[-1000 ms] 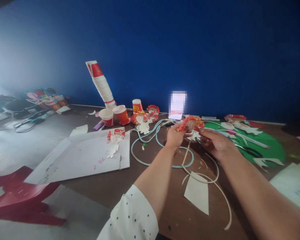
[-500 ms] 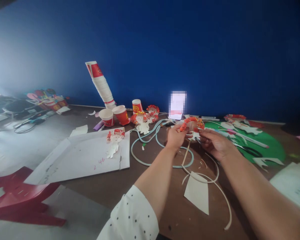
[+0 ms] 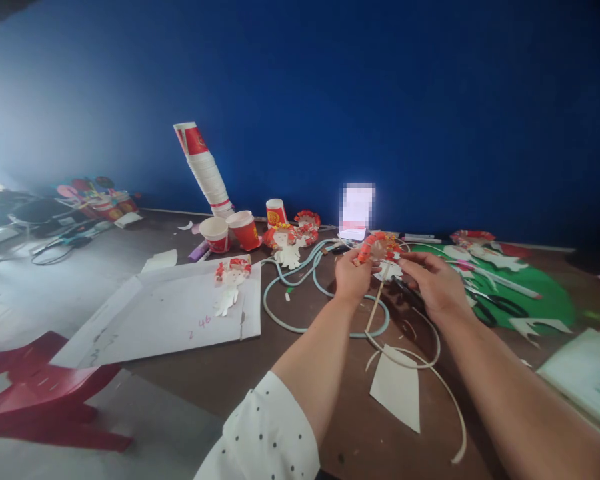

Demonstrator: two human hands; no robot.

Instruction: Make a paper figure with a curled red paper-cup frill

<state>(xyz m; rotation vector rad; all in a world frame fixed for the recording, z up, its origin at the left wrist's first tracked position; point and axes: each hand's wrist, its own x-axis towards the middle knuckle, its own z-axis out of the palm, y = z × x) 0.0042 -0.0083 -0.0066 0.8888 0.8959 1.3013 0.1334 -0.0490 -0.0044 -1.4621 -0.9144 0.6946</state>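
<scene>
My left hand [image 3: 355, 275] is closed on the left side of a paper doll [image 3: 389, 269], gripping its curled red and orange paper ring [image 3: 370, 245]. The doll has a white cut-paper lower part. At its right edge the fingertips of my right hand [image 3: 433, 280] pinch together. A dark, slim pen-like tool [image 3: 404, 289] shows under the right fingers; its kind is not clear. Below the doll a thin tan strip [image 3: 375, 307] slants down to the table. Similar dolls lie on the white board [image 3: 160, 313] and beside the cups.
A leaning stack of paper cups [image 3: 207, 173] stands by the blue wall, near single red cups [image 3: 243, 230]. A lit phone [image 3: 356, 212] leans there. A blue-grey cord [image 3: 280, 323] loops across the table. Scissors [image 3: 500, 303] lie on green paper [image 3: 550, 300]; a red stool [image 3: 45, 393] is at left.
The doll has turned slightly between my hands, its ring now narrower to the camera. My right fingers have drawn closer together, and the dark tool shows more.
</scene>
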